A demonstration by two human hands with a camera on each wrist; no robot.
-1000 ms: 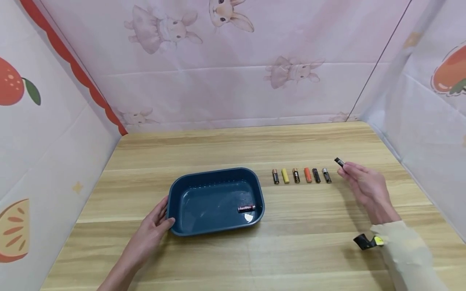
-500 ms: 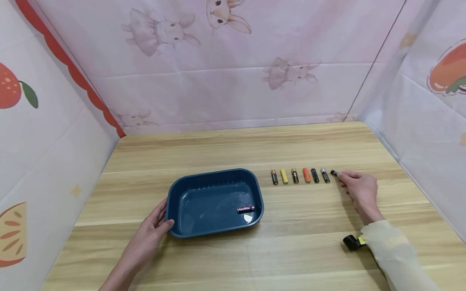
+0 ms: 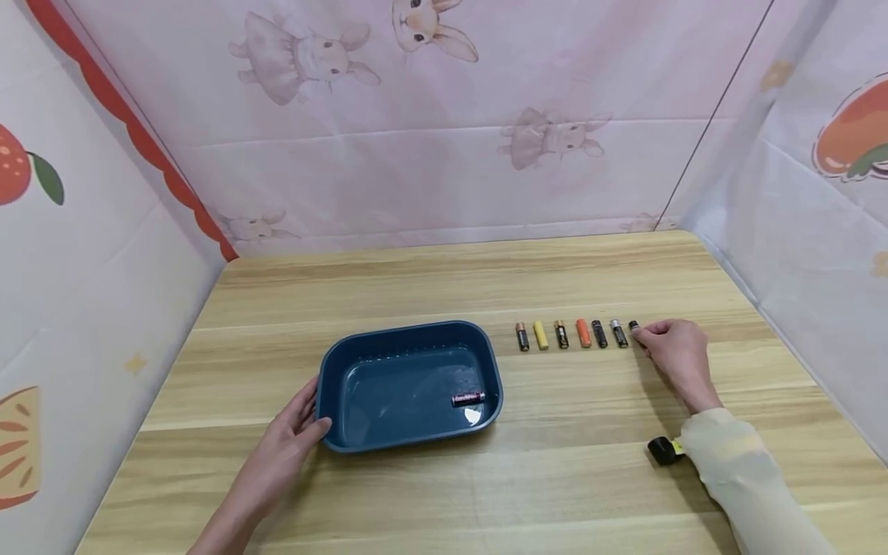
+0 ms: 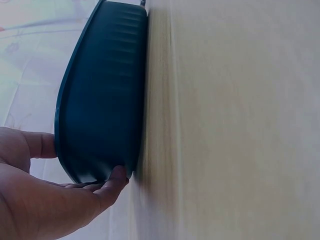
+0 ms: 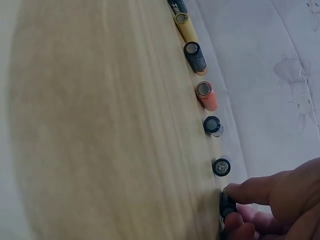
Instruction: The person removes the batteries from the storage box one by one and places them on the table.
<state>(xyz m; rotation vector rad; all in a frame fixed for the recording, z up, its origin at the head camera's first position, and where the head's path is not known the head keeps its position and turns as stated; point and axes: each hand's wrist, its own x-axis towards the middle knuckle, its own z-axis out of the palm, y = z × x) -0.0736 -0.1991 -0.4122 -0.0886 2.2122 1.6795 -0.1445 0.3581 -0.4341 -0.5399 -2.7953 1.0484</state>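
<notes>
At the right end of a row of batteries, my right hand [image 3: 676, 358] pinches a black battery [image 3: 634, 326] between thumb and fingers, lined up with the others at the tabletop. Its nearest neighbour is a black battery with a silver top [image 3: 618, 334]. My left hand [image 3: 284, 439] grips the left end of a dark blue rectangular tub [image 3: 395, 397], thumb at the rim and fingers against the outer wall, as the left wrist view shows. Inside the tub, a dark red battery [image 3: 469, 398] lies on its side near the right end.
Leftward along the row lie a black battery [image 3: 600, 334], an orange one [image 3: 583, 333], a black-and-gold one [image 3: 561, 334], a yellow one [image 3: 541, 335] and a copper-topped one [image 3: 523, 337]. Printed cloth walls [image 3: 388, 185] border the wooden table [image 3: 430, 501]. A black device [image 3: 664, 450] sits at my right wrist.
My right hand has come down and left with the black battery, from above the table to the row's right end. The left hand keeps its grip on the tub.
</notes>
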